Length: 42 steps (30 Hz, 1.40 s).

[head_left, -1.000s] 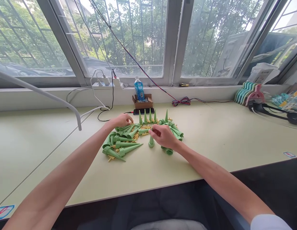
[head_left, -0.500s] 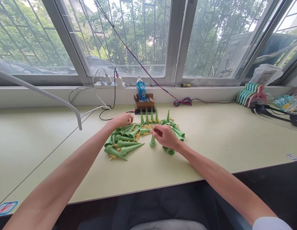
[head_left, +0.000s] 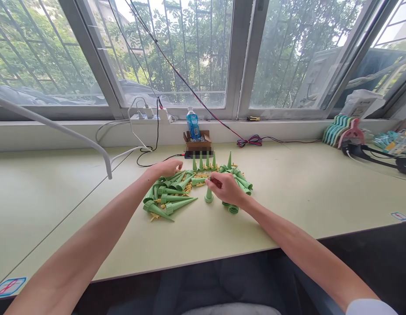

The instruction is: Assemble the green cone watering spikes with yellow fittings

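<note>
White sleeve (head_left: 368, 306) at the lower right corner of the frame, a person sits at a pale table (head_left: 203, 245) whose near edge crosses the lower part of the picture. Left of centre, loose green spikes (head_left: 171, 206) lie heaped with small yellow pieces (head_left: 154, 215) among them. At the centre, the right hand (head_left: 224, 186) pinches the tip of a green cone (head_left: 208, 197), which stands upright, its wide end on the table. Just right of that hand lies a second heap of spikes (head_left: 244, 183). Beyond the left heap, at its far edge, the left hand (head_left: 168, 167) is bent with fingers curled; what, if anything, it grips cannot be told from this angle. Farther up the frame, four upright spikes (head_left: 201, 164) stand in a row, with a lone upright spike (head_left: 229, 160) to their right. Behind the row, a blue bottle (head_left: 192, 125) stands at a cardboard box (head_left: 199, 145), below the windows (head_left: 170, 57) across the upper frame.
</note>
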Available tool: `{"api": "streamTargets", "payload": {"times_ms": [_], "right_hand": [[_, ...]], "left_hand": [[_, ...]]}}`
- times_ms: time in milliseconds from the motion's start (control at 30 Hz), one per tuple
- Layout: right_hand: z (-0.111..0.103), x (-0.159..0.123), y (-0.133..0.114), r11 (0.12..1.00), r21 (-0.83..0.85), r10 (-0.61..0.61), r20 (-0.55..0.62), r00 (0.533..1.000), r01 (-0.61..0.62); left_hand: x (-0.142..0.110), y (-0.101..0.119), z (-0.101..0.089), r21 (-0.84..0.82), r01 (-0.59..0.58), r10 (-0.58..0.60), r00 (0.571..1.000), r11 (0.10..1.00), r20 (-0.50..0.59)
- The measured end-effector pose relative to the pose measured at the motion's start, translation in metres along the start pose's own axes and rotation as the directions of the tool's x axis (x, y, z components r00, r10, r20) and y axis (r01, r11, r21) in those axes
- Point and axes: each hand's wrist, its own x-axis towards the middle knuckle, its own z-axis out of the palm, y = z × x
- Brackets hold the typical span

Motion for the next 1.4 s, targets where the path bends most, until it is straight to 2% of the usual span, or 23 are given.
{"api": "streamTargets", "payload": {"times_ms": [267, 533, 733, 900, 1033, 1100, 1167, 1200, 1267, 1300, 1400], "right_hand": [[0.000, 0.000, 0.000, 1.000, -0.016, 0.003, 0.002, 1.000, -0.003], [0.001, 0.000, 0.001, 1.000, -0.014, 0.005, 0.001, 1.000, -0.005], [0.001, 0.000, 0.000, 1.000, -0.005, -0.009, -0.002, 1.000, 0.009], [0.000, -0.001, 0.001, 1.000, -0.009, 0.000, 0.006, 1.000, 0.000], [-0.001, -0.002, 0.002, 1.000, -0.007, 0.002, 0.014, 1.000, -0.002], [-0.002, -0.001, 0.001, 1.000, -0.009, 0.001, -0.003, 1.000, -0.001], [-0.004, 0.000, -0.002, 1.000, -0.012, 0.007, -0.047, 0.999, -0.007], [-0.006, 0.001, -0.003, 1.000, -0.013, 0.012, -0.076, 0.997, -0.013], [-0.011, 0.005, -0.007, 0.999, -0.022, 0.027, -0.144, 0.989, -0.031], [-0.015, 0.008, -0.009, 0.999, -0.029, 0.033, -0.189, 0.981, -0.039], [-0.026, 0.022, -0.013, 0.995, -0.012, 0.087, -0.300, 0.950, -0.095]], "left_hand": [[-0.010, 0.013, -0.017, -0.008, 0.020, -0.019, 0.997, 1.000, 0.081], [-0.014, 0.019, -0.019, -0.029, 0.047, -0.045, 0.997, 0.998, 0.067], [-0.014, 0.014, -0.011, -0.068, 0.013, -0.015, 0.999, 0.998, -0.038], [-0.015, 0.016, -0.014, -0.116, -0.013, -0.012, 0.977, 0.993, -0.213], [-0.025, 0.030, -0.025, -0.149, -0.058, -0.007, 0.916, 0.987, -0.402], [-0.035, 0.043, -0.032, -0.181, -0.195, 0.057, 0.816, 0.964, -0.575], [-0.049, 0.061, -0.037, -0.203, -0.314, 0.100, 0.731, 0.927, -0.675], [-0.057, 0.071, -0.038, -0.215, -0.365, 0.114, 0.699, 0.906, -0.706], [-0.073, 0.092, -0.036, -0.254, -0.439, 0.127, 0.671, 0.862, -0.730], [-0.081, 0.101, -0.033, -0.260, -0.461, 0.132, 0.659, 0.848, -0.741], [-0.099, 0.126, -0.018, -0.234, -0.532, 0.150, 0.581, 0.813, -0.800]]}}
